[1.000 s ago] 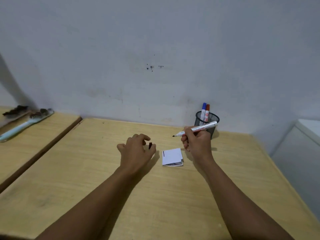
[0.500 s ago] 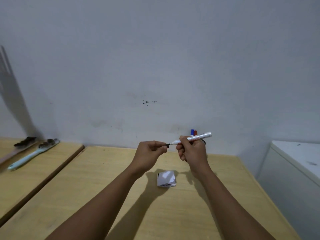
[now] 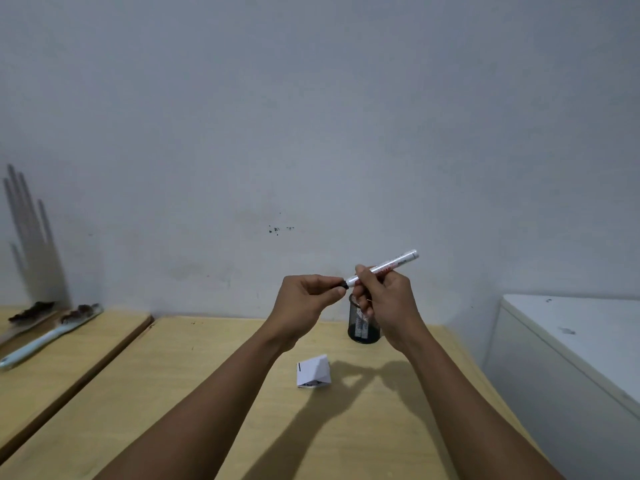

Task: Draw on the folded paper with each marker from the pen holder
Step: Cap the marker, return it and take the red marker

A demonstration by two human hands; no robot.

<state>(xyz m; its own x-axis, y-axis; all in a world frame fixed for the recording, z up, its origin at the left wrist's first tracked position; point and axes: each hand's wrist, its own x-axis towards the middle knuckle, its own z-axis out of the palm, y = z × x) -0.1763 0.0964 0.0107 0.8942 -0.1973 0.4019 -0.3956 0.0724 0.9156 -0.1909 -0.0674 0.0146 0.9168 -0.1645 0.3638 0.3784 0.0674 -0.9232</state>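
Above table point(image 3: 214, 393): right hand point(image 3: 388, 303) fingers grip marker point(image 3: 384, 267); left hand point(image 3: 304, 303) pinches cap point(image 3: 343, 284).

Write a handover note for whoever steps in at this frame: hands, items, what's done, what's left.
Right hand: gripping the white-barrelled marker, raised above the table.
Left hand: pinching the small black cap at the marker's tip; whether it is seated is unclear.
White folded paper: flat on the wooden table, one black line drawn.
Black mesh pen holder: behind the hands, by the wall; contents mostly hidden.
Left: return this marker, draw with the others.
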